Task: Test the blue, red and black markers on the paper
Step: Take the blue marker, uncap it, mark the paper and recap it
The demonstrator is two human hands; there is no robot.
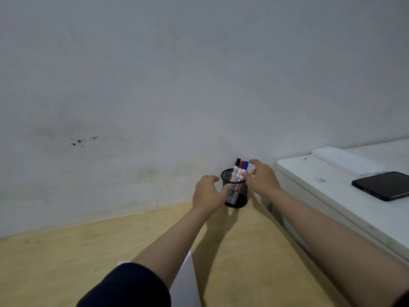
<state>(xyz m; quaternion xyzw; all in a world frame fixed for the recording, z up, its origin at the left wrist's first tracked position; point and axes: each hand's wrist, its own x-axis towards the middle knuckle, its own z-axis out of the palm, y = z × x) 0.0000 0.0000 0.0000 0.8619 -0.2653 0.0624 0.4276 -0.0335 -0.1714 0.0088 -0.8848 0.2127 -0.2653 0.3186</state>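
Note:
A black mesh pen cup (239, 196) stands on the wooden desk by the wall. Upright in it are a black marker (237, 163), a red marker (241, 165) and a blue marker (245, 166), all capped. My left hand (208, 193) curls against the cup's left side, thumb touching the mesh. Beside the blue marker's cap, my right hand (262, 177) hovers with fingers apart, holding nothing. A white sheet of paper (186, 282) lies near the front edge, largely hidden under my left forearm.
A white printer (327, 196) stands right of the cup, close to my right forearm, with a black phone (382, 185) lying on top. The grey wall (155, 107) rises directly behind the cup. The wooden desk (66, 262) stretches to the left.

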